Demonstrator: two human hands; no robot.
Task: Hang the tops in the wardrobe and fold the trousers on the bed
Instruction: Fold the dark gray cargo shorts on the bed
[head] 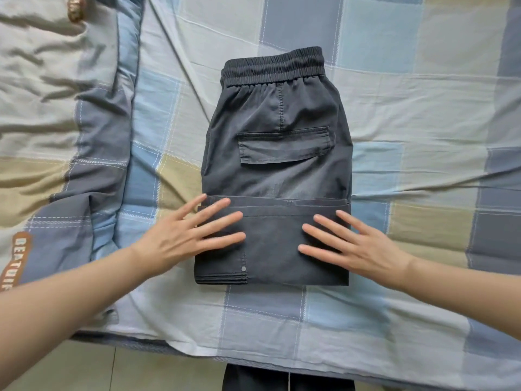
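Note:
Dark grey trousers point(276, 165) lie on the checked bed sheet point(408, 114), folded lengthwise with the elastic waistband at the far end and a flap pocket facing up. The leg ends are folded up over the near part in a flat band. My left hand point(180, 238) lies flat with spread fingers on the left side of that folded band. My right hand point(355, 244) lies flat with spread fingers on its right side. Neither hand grips the cloth.
A rumpled quilt point(56, 108) in the same check lies along the left, with an orange lettered patch point(17, 258). The bed's near edge runs across the bottom, with tiled floor point(112, 371) below it. Dark trouser legs point(282, 379) of the person show at the bottom.

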